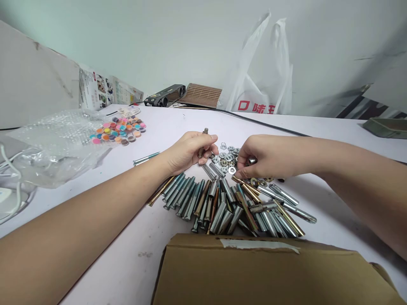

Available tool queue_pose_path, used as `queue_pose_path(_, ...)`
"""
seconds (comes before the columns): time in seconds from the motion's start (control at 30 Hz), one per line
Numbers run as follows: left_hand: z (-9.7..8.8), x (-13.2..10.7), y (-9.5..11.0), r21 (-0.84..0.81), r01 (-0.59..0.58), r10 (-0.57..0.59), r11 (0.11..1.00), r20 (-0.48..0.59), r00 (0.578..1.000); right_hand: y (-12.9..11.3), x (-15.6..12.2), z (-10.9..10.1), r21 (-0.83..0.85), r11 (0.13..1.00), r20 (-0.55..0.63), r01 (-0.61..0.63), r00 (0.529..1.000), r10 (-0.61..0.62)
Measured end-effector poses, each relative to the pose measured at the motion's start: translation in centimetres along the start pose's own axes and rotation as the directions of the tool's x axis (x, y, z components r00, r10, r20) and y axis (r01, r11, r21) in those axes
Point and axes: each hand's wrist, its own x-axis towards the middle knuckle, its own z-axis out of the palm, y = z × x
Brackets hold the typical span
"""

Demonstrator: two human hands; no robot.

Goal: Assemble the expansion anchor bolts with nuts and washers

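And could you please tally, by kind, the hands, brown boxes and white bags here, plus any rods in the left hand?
Hands: 2 (left hand, right hand)
Rod: 1
Brown box: 1
White bag: 1
Total: 5

Soft light fills the table [133, 256] (glints dot the metal tubes [225, 221]) while shadow darkens the wall [330, 46] at right.

- Silvery cylindrical metal sleeves [225, 222]: smooth, glossy.
- Slender bluish-grey metal bolts [182, 197]: duller sheen.
- Small round silvery metal washers [229, 171]: shiny.
- Brown rectangular cardboard box [267, 271] — matt.
- Clear crinkled plastic bag [54, 140] — glossy.
- White plastic carrier bag [257, 96]: thin, wrinkled.
- Flat whitish tabletop [111, 250]: smooth.
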Motion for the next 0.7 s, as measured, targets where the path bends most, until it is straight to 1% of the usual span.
queue_pose_path(0.13, 0.0, -0.1, -0.1, 0.022, 0.005, -0.005, 1.000, -0.003, 1.000, 0.6, 0.2, 0.3, 0.044, 0.996, 0.017, 0.079, 0.997, -0.080)
queue_pose_path(0.2, -0.2, -0.1, -0.2, 0.049, 0.004, -0.005, 0.999, 0.012, 1.000, 0.5, 0.1, 0.1, 0.066, 0.995, 0.016, 0.070, 0.997, -0.071)
queue_pose_path(0.23, -0.2, -0.1, -0.3, 0.068, 0.003, -0.005, 0.998, 0.025, 1.000, 0.2, -0.1, -0.1, 0.075, 0.996, -0.022, 0.056, 0.998, -0.055)
queue_pose_path(0.27, -0.3, -0.1, -0.3, 0.094, 0.004, -0.008, 0.996, 0.041, 0.999, -0.2, -0.2, -0.3, 0.083, 0.995, -0.107, 0.049, 0.993, -0.040)
queue_pose_path(0.3, -0.3, -0.1, -0.4, 0.124, 0.004, -0.011, 0.992, 0.056, 0.998, -0.6, -0.3, -0.4, 0.090, 0.995, -0.235, 0.054, 0.971, -0.031)
queue_pose_path(0.33, -0.4, -0.1, -0.4, 0.155, 0.003, -0.014, 0.988, 0.070, 0.997, -1.1, -0.4, -0.5, 0.094, 0.993, -0.391, 0.073, 0.920, -0.030)
queue_pose_path(0.37, -0.4, -0.1, -0.4, 0.182, 0.002, -0.018, 0.983, 0.083, 0.996, -1.5, -0.4, -0.4, 0.091, 0.990, -0.540, 0.106, 0.841, -0.041)
queue_pose_path(0.4, -0.4, -0.1, -0.5, 0.202, -0.001, -0.019, 0.979, 0.095, 0.995, -1.9, -0.4, -0.2, 0.079, 0.985, -0.658, 0.151, 0.750, -0.062)
queue_pose_path(0.43, -0.5, -0.1, -0.5, 0.213, -0.005, -0.018, 0.977, 0.107, 0.994, -2.2, -0.3, 0.2, 0.061, 0.979, -0.734, 0.195, 0.674, -0.089)
queue_pose_path(0.47, -0.5, 0.0, -0.5, 0.215, -0.009, -0.017, 0.977, 0.119, 0.993, -2.4, -0.1, 0.7, 0.038, 0.972, -0.771, 0.230, 0.626, -0.118)
queue_pose_path(0.5, -0.5, 0.0, -0.5, 0.209, -0.012, -0.015, 0.978, 0.131, 0.991, -2.6, 0.1, 1.2, 0.014, 0.967, -0.783, 0.253, 0.605, -0.147)
queue_pose_path(0.57, -0.6, 0.0, -0.5, 0.184, -0.014, -0.013, 0.983, 0.145, 0.989, -2.7, 0.5, 2.2, -0.026, 0.963, -0.788, 0.269, 0.587, -0.185)
queue_pose_path(0.6, -0.6, 0.1, -0.5, 0.172, -0.011, -0.014, 0.985, 0.146, 0.989, -2.8, 0.6, 2.6, -0.038, 0.963, -0.806, 0.268, 0.562, -0.188)
queue_pose_path(0.67, -0.6, 0.0, -0.5, 0.165, -0.001, -0.023, 0.986, 0.141, 0.990, -2.8, 0.8, 2.9, -0.042, 0.964, -0.862, 0.264, 0.477, -0.169)
queue_pose_path(0.7, -0.6, 0.0, -0.5, 0.170, 0.003, -0.027, 0.985, 0.136, 0.990, -2.8, 0.8, 2.7, -0.030, 0.965, -0.880, 0.259, 0.452, -0.148)
